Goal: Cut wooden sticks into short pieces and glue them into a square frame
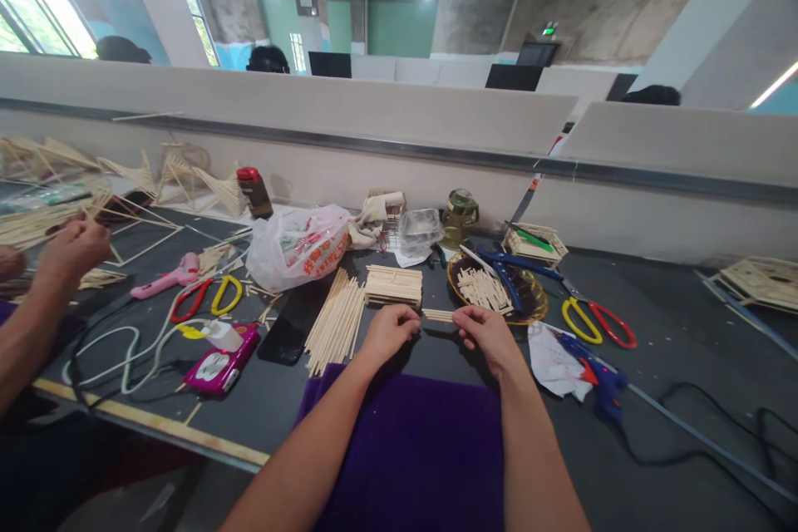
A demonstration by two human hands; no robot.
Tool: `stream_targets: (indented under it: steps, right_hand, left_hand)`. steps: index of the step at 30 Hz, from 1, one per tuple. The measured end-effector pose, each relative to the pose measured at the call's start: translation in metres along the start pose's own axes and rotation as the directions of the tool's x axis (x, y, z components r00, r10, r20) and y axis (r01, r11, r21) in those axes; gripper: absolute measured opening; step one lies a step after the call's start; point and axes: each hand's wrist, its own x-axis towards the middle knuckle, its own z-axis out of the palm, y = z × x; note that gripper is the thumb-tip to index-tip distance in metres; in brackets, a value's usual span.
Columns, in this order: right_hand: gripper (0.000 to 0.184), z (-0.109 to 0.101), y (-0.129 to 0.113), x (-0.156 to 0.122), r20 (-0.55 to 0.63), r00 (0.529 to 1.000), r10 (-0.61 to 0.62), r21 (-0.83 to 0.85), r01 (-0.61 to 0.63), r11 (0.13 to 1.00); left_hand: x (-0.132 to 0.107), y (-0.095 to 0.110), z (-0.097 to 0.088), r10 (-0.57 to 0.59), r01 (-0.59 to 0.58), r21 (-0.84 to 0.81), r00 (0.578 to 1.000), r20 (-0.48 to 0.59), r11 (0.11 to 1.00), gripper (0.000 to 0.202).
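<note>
Several short sticks [438, 315] near the woven basket [534, 299]

Just left of the basket, your right hand [490, 337] pinches the short sticks at one end, its fingers pressed together. Your left hand [390, 332] has its fingers narrow at the other end; whether they grip cannot be told. Farther left of the basket, a stick block [394, 283] sits on the counter [679, 324], then loose long sticks [337, 320]. A blue glue gun [609, 391] lies right of the basket.

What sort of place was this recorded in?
Probably a shared craft workshop: the right hand holds thin wooden sticks, a blue glue gun lies nearby, and a co-worker's hand shows at left.
</note>
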Motion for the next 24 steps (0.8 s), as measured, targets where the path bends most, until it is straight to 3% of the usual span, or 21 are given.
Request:
stream_targets:
  steps: [6,12,15,18,21,24]
  right_hand:
    - [0.035,0.002,-0.008,-0.004,-0.06,0.996,-0.062,0.007,0.062,0.998]
    - [0.039,-0.001,-0.02,-0.008,-0.219,0.954,-0.203,0.004,0.209,0.978]
    - [0.04,0.001,-0.016,-0.005,-0.241,0.941,-0.238,-0.073,0.227,0.971]
    - [0.036,0.008,-0.011,-0.003,-0.304,0.892,-0.333,-0.229,0.271,0.935]
    - [0.03,0.018,-0.008,-0.004,-0.313,0.828,-0.466,-0.403,0.328,0.854]
    - [0.028,0.025,-0.005,-0.004,-0.25,0.798,-0.548,-0.541,0.355,0.763]
  left_hand:
    - [-0.001,0.007,-0.001,-0.005,0.004,-0.006,0.999,-0.051,1.0,0.017]
    - [-0.003,0.02,-0.009,0.091,-0.096,-0.006,0.965,-0.245,0.995,0.018]
    - [-0.002,0.023,-0.016,0.106,-0.131,-0.052,0.932,-0.346,0.99,0.019]
    - [0.0,0.022,-0.024,0.116,-0.154,-0.045,0.878,-0.464,0.987,0.02]
    - [0.002,0.02,-0.033,0.125,-0.147,0.005,0.825,-0.552,0.989,0.018]
    - [0.004,0.017,-0.042,0.119,-0.119,0.041,0.783,-0.611,0.992,0.017]
